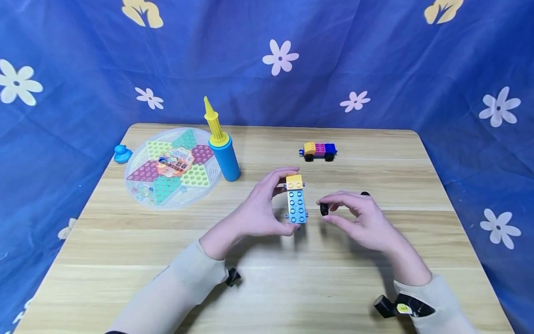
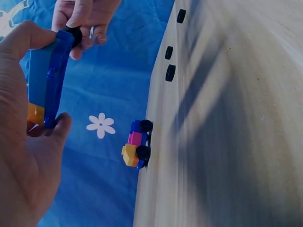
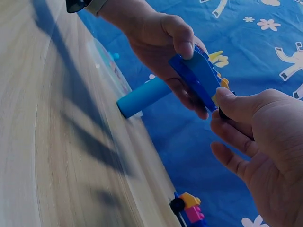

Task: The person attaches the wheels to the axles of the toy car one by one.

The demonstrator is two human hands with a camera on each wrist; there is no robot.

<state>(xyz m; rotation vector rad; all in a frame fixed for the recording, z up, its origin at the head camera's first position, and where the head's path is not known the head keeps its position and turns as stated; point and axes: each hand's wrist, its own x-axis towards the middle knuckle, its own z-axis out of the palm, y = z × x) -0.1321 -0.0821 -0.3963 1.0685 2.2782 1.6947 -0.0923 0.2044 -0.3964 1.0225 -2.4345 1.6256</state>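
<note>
My left hand point(image 1: 267, 208) grips a toy car body of building blocks point(image 1: 296, 206) by its two ends, above the table. It has a light blue studded block, a yellow block at the far end and a darker blue base with small axle pegs along its sides. Between thumb and fingers, my right hand point(image 1: 363, 220) pinches a small black wheel point(image 1: 324, 209), just right of the car body. In the right wrist view the thumb point(image 3: 236, 104) mostly hides this wheel. More black wheels point(image 2: 170, 73) rest on the table, largely hidden behind my right hand in the head view.
A finished toy car point(image 1: 319, 150) in yellow, pink and blue stands at the back. Left of the hands are a blue hand pump point(image 1: 225, 160) with a yellow nozzle, a round Chinese checkers board point(image 1: 200, 185) and a blue rubber duck point(image 1: 122, 154). A blue flowered cloth point(image 1: 233, 60) hangs behind.
</note>
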